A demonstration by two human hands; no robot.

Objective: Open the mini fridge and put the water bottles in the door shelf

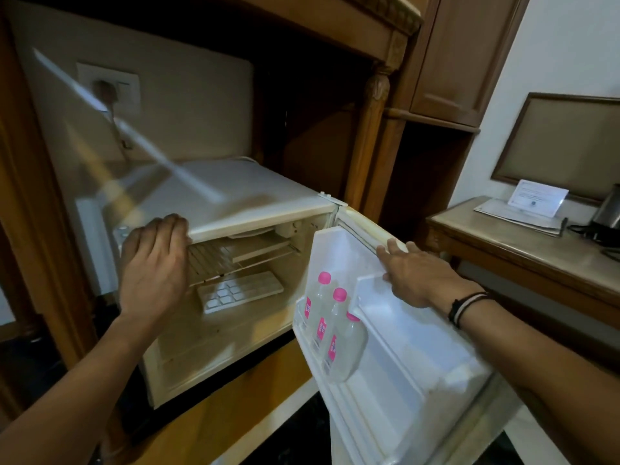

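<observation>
The white mini fridge (235,196) stands inside a wooden cabinet with its door (419,380) swung open to the right. Three clear water bottles (335,333) with pink caps and pink labels stand in the door shelf (302,325). My left hand (152,266) rests on the fridge's top front edge at the left, fingers curled over it. My right hand (411,271) lies flat on the upper part of the open door, fingers stretched along its top edge. Neither hand holds a bottle.
Inside the fridge are a wire shelf (228,255) and a white ice tray (240,292). A wall socket with a plug (109,87) sits behind the fridge. To the right, a wooden side table (523,250) carries papers, a card and a kettle (609,213).
</observation>
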